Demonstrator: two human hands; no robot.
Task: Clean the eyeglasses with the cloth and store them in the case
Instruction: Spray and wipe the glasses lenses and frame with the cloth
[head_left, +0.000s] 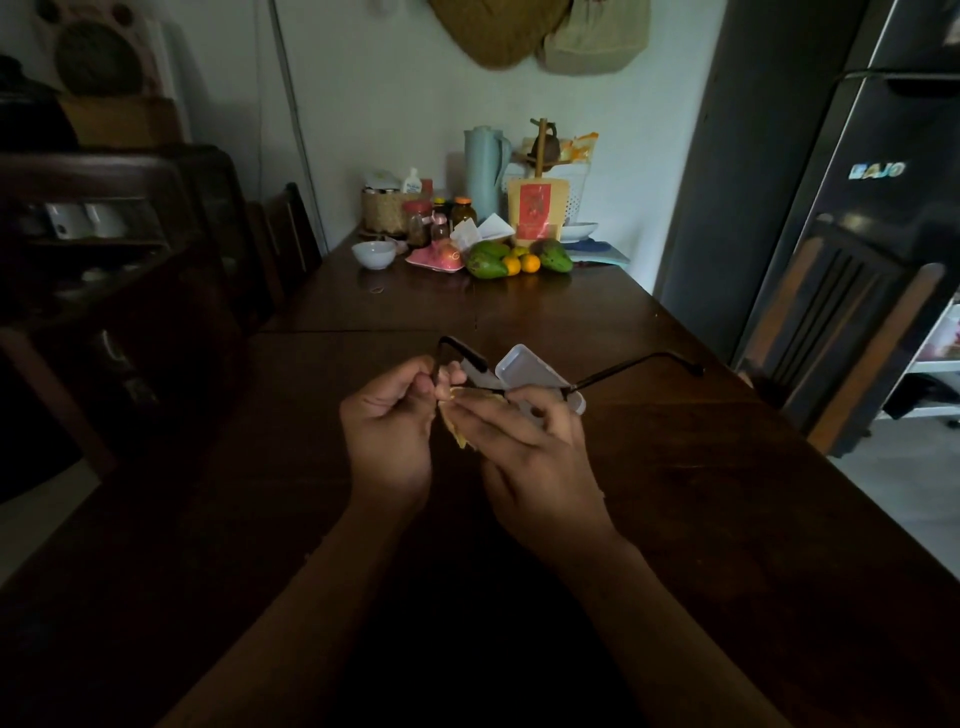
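Above the middle of the dark wooden worktop (675, 493), in the head view, both hands hold the eyeglasses (623, 370) clear of the surface with both temple arms unfolded and pointing away from the person. The left hand (387, 415) pinches the frame at its left corner, fingers curled. The right hand (524, 447) presses a yellow cloth (457, 434) over the front of the frame, its fingers laid along the cloth and gripping it; the thumb is hidden. A clear plastic case (524, 366) lies on the worktop just behind the right hand, partly covered by it. At the far end stand a white bowl (373, 254), a pale blue jug (483, 171) and a pile of fruit (511, 260).
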